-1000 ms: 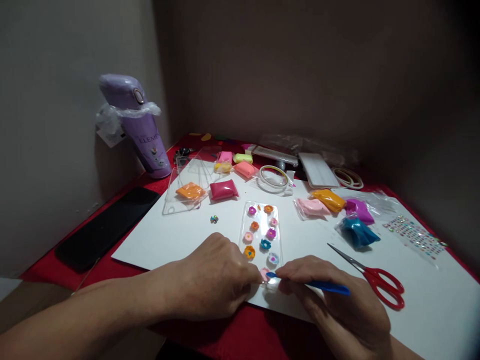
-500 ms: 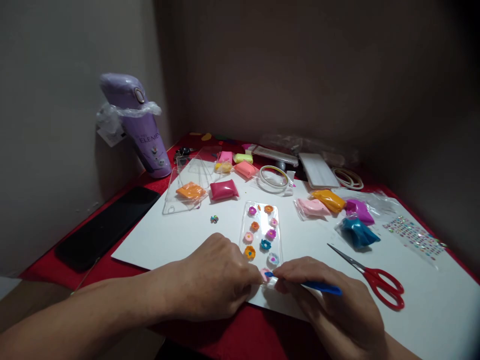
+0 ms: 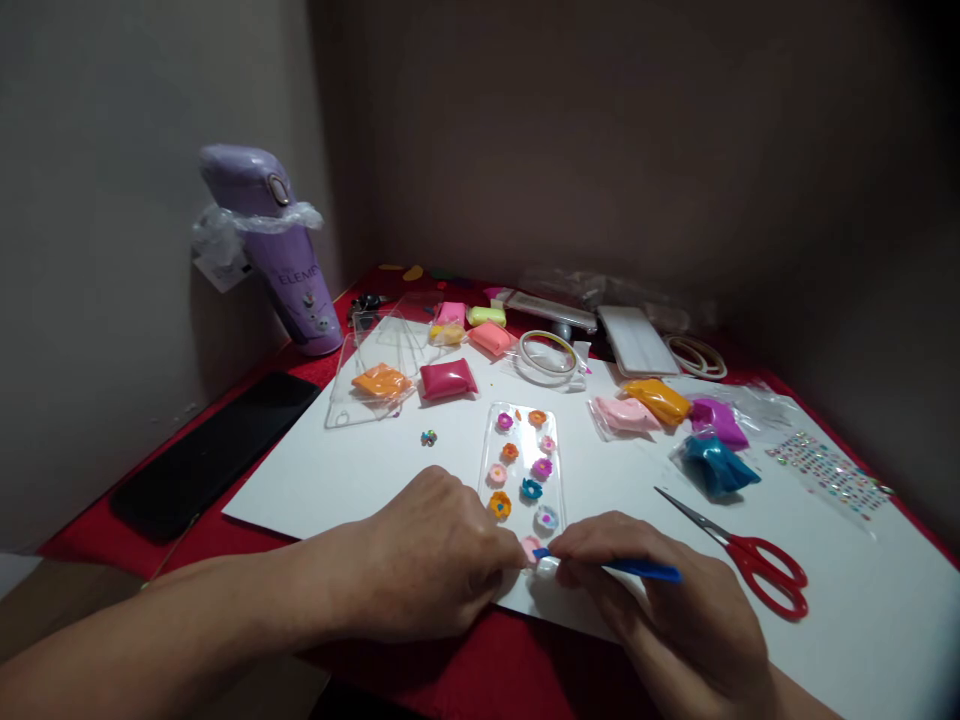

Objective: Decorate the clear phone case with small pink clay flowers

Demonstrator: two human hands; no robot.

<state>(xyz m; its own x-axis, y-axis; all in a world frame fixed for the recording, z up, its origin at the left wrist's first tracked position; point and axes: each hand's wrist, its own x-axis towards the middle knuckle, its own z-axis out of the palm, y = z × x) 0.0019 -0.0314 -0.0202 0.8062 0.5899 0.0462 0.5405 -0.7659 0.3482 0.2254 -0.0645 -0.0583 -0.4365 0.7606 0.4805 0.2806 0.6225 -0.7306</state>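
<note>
A clear phone case (image 3: 519, 478) lies on white board, dotted with several small clay flowers in orange, pink, purple, blue and pale grey. My left hand (image 3: 431, 560) rests over its lower left side with fingers curled. The left fingertip touches a pale pink clay flower (image 3: 531, 549) at the near end; whatever else those fingers grip is hidden. My right hand (image 3: 660, 600) is closed around a slim blue modelling tool (image 3: 645, 570), its tip against the same pink flower. Near the case's left side sits a little cluster of shiny gems (image 3: 428, 438).
Red-handled scissors (image 3: 769, 575) lie right of my right hand, near a gem sheet (image 3: 832, 475). Bagged clay, including a blue packet (image 3: 716, 468) and a crimson packet (image 3: 448, 380), surrounds the case. A tape roll (image 3: 547, 357), black phone (image 3: 217, 450) and purple tumbler (image 3: 292, 270) stand farther off.
The blue tool's tip has shifted slightly right at the pink flower, and my right fingers have moved a little with it. My left hand stays almost in place.
</note>
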